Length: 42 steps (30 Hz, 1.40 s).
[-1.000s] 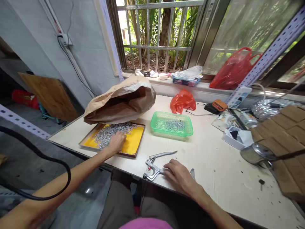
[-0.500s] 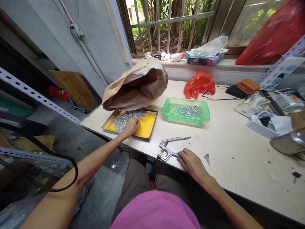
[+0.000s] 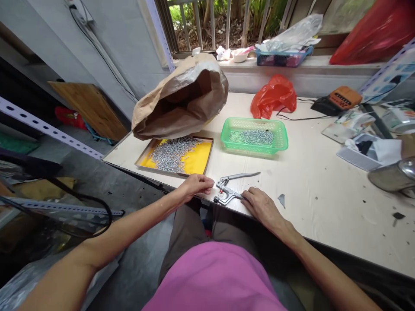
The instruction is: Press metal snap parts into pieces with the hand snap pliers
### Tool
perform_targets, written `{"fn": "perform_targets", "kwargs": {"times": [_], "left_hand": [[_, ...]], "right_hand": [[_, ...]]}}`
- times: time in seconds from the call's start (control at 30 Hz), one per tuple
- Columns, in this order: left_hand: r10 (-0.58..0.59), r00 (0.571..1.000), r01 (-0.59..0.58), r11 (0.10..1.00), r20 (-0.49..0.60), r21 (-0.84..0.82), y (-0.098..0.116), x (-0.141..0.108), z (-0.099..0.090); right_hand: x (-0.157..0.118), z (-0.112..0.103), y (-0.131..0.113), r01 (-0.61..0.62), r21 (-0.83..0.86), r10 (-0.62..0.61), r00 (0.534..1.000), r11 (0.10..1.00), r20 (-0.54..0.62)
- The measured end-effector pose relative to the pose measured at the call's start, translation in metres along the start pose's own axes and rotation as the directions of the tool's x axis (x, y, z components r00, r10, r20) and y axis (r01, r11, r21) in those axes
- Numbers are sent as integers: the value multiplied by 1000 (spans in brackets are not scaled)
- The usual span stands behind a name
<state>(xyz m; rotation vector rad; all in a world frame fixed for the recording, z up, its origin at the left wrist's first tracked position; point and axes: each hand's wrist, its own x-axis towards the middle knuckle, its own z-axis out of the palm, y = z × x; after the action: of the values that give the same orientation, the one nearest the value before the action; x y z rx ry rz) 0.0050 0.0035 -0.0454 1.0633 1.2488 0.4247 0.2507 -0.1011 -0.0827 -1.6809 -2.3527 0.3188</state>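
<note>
Now one yellow-floored tray, one heap of metal pieces inside, beyond the fingers of the left hand. That hand: off the heap since earlier, at the bench edge; fingertips together, anything pinched too small to tell. One pliers just right of them. One green basket farther off, more pieces inside. Right hand: fingers at the pliers' lower handle, as before; whether clamped, cannot tell.

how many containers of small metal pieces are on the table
2: the yellow-lined tray, and the green basket to its right. The paper bag behind the tray has a dark inside, so more pieces may be hidden there.
</note>
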Motion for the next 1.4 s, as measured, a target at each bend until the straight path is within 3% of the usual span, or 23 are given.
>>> {"fn": "perform_targets", "kwargs": {"times": [0.13,0.27,0.7,1.17,1.33,1.4], "left_hand": [[-48,999,48,996,-11,81,-12,-1,20],[-119,993,118,973,-5,197,-9,1,28],[-200,980,174,877,12,448,-4,8,28],[-273,961,211,837,50,505,6,7,32],[-253,967,208,854,33,477,2,6,31],[-250,968,209,856,25,473,1,6,31]], "right_hand": [[1,-2,-2,-19,-46,20,1000,999,23],[0,-4,-3,-35,-64,37,999,997,23],[2,-11,-4,-58,-51,62,994,997,86],[8,-19,-4,-48,-69,59,985,996,163],[15,-20,17,-37,-62,42,996,997,83],[23,-19,28,-35,-88,46,991,995,127]]}}
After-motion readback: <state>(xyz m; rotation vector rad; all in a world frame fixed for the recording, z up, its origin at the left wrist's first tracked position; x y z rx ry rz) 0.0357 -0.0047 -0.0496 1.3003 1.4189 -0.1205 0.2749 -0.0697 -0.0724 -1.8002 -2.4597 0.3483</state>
